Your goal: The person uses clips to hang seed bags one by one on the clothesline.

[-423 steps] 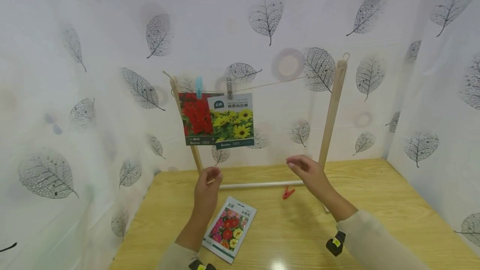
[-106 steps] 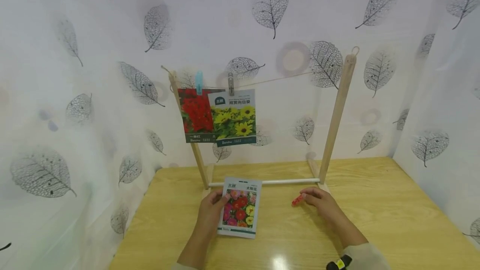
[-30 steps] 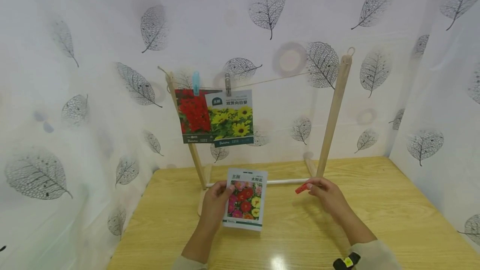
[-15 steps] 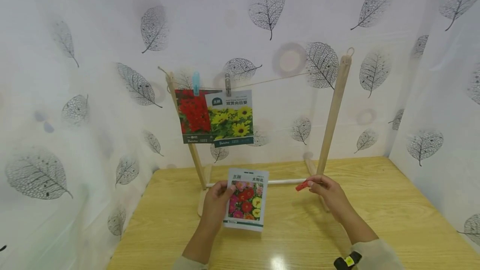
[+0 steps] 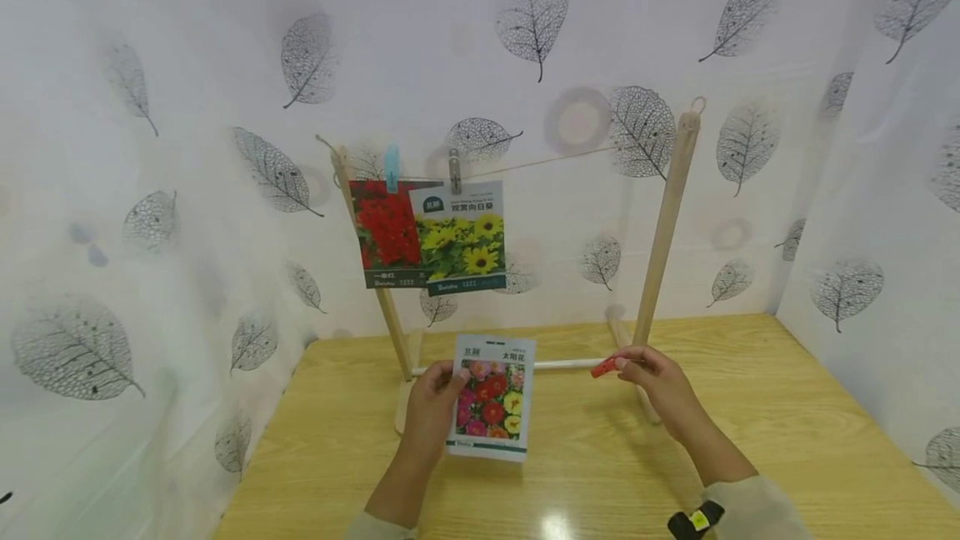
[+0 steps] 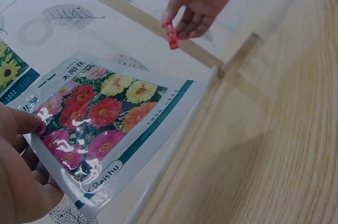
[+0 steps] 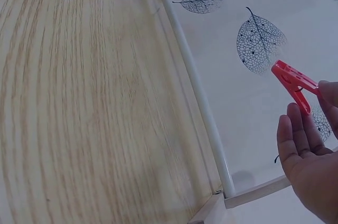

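Observation:
My left hand (image 5: 432,407) grips a seed packet (image 5: 492,400) by its left edge, thumb on the front. The packet carries a picture of red, pink and yellow flowers and is held upright above the table. In the left wrist view its glossy front (image 6: 100,113) catches the light. To the right, my right hand (image 5: 660,386) pinches a red clothespin (image 5: 604,367) by its handle end. In the right wrist view the clothespin (image 7: 291,80) points away from the fingers. Hand and packet are well apart from the clothespin.
Behind, a string (image 5: 555,163) runs between two wooden posts (image 5: 667,232). From it hang a red-flower packet (image 5: 386,227) under a blue clothespin (image 5: 392,169) and a yellow-flower packet (image 5: 465,240) under a grey clothespin (image 5: 454,171). A white rod (image 5: 573,364) joins the posts low down, over the wooden table (image 5: 585,473).
Earlier, packet and red clothespin lay on the table and both hands were without them; then each hand took one up. Both rose slightly since, and have hardly moved in the last second.

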A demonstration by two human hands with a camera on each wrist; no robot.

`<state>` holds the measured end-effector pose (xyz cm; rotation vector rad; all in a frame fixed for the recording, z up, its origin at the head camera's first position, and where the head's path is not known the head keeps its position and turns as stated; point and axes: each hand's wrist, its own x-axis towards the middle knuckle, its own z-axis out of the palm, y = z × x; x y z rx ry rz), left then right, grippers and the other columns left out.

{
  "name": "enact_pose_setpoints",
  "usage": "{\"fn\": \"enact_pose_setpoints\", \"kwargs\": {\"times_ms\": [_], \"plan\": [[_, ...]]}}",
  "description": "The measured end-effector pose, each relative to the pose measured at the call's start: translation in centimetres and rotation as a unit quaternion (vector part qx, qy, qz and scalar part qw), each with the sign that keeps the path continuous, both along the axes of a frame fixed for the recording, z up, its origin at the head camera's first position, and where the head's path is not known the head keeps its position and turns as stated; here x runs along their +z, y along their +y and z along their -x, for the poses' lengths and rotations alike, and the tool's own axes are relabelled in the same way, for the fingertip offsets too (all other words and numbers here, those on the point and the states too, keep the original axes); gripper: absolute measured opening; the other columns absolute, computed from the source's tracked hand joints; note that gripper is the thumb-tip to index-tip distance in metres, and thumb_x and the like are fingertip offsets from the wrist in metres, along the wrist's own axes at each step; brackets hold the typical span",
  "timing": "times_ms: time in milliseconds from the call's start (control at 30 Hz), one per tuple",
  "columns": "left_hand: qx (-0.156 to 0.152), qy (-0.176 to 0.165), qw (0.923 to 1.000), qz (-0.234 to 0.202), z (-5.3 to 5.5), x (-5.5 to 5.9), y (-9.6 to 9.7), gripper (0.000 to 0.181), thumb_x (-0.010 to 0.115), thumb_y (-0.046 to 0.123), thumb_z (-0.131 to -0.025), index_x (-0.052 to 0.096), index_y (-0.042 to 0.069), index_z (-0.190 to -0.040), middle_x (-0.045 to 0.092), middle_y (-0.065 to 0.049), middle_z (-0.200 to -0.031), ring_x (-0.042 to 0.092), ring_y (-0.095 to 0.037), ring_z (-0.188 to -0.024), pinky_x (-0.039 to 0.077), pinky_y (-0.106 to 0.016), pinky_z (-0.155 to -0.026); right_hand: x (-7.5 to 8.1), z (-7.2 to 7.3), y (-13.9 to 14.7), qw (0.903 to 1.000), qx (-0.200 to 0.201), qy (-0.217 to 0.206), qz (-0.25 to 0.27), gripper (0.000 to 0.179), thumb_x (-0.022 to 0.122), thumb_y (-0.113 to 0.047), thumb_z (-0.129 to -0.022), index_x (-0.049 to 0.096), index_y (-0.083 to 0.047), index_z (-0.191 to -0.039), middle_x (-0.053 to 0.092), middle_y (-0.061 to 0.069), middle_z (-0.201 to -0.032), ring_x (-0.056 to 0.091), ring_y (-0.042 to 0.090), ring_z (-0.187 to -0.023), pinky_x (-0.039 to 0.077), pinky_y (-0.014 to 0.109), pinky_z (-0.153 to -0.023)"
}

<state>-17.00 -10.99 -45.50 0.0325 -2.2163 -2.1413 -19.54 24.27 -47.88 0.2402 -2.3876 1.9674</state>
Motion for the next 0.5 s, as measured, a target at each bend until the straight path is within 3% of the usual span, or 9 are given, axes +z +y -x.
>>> {"fn": "enact_pose_setpoints", "kwargs": {"times_ms": [500], "plan": [[0.003, 0.007, 1.0000, 0.001, 0.22, 0.07, 0.04, 0.037, 0.065, 0.034, -0.098, 0.064, 0.005, -0.119, 0.067, -0.013, -0.111, 0.065, -0.016, -0.089, 0.057, -0.026, -0.075, 0.86, 0.40, -0.03, 0.9999, 0.000, 0.010, 0.008, 0.038, 0.060, -0.022, -0.103, 0.058, 0.007, -0.127, 0.071, -0.014, -0.104, 0.069, 0.008, -0.102, 0.051, 0.016, -0.092]]}}
